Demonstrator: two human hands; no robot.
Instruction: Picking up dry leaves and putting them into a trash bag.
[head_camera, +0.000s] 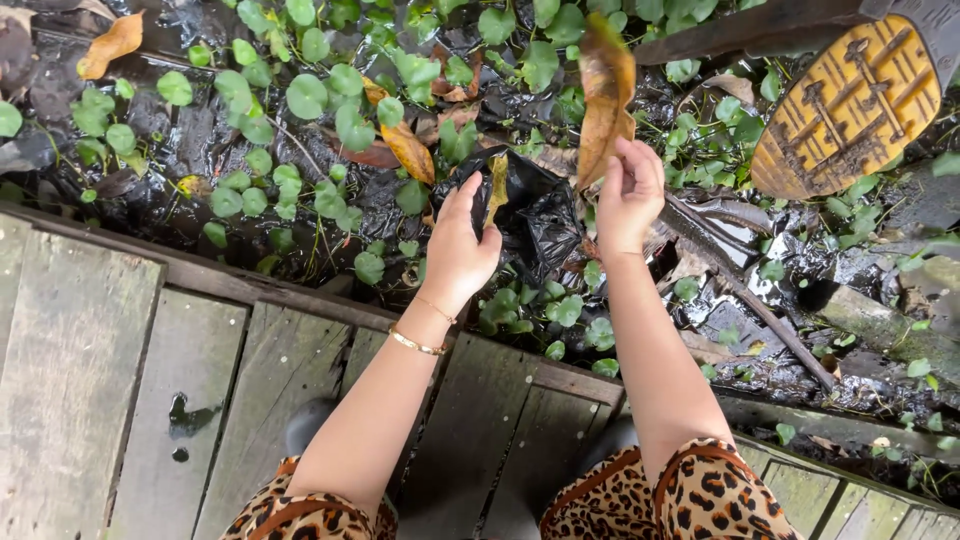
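Black plastic bag (540, 215): crumpled, glossy, held over wet dark mud (190, 140) just beyond the edge of the wooden boardwalk (90, 370). I see my left hand (458, 245) closed on its near rim, thumb and fingers pinching the plastic, with a narrow yellow leaf (497, 185) standing at the opening beside the fingertips.

Large dry brown leaf (605, 95): upright, curled, pinched at its lower end by the fingers of my right hand (628, 200), directly above the bag's right side.

Hands: near each other but apart, each clamped on its own item. Gold bracelets (418, 345) on the left wrist.

Ground cover: round green leaves (305, 95) spread across the mud, with fallen orange-brown leaves (408, 150) among them. A dark branch (745, 290) runs diagonally at right, past the bag.

Upper right corner: the yellow-patterned sole of a shoe (850, 105), tilted, well apart from my hands.

Foreground: weathered grey planks, damp, with a small dark hole; leopard-print sleeves (700, 490) at the bottom edge.
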